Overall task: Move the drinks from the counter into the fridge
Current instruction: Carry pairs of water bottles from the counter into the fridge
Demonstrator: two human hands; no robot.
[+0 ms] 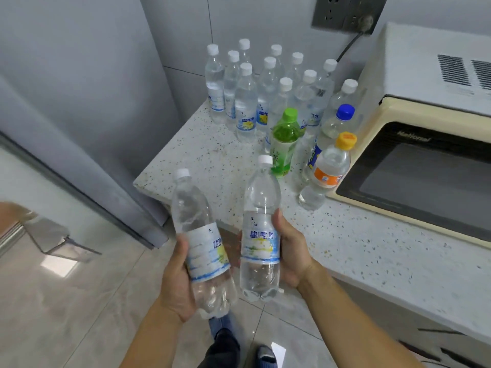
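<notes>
Two clear plastic bottles with white caps, one in each grip, held out in front of the body above the tiled floor [79,301]. Left hand [176,282] wrapped around the lower half of the left bottle [202,243], thumb curled over its blue-and-white label; long axis tilted, cap pointing up and slightly left, base toward the body. Right hand [293,254] wrapped around the label band of the right bottle [260,229], thumb up along its right side; long axis close to upright, cap pointing up and away. Bottles side by side, near each other but apart.

Just beyond the right grip, the near corner of a speckled pale counter [207,160]. Farther along the counter from the grips, a green bottle [285,142] with a green cap, then an orange-capped bottle [329,168] and a blue-capped bottle [337,123], all upright. Behind these, against the tiled wall, a cluster of white-capped clear bottles [245,102], upright.

Right of the grips, a cream microwave [414,155] on the counter, plugged into a wall socket [345,14]. Left of the grips, a grey fridge [79,88] beside the counter. Below the grips, dark shoes [225,346] on the floor.
</notes>
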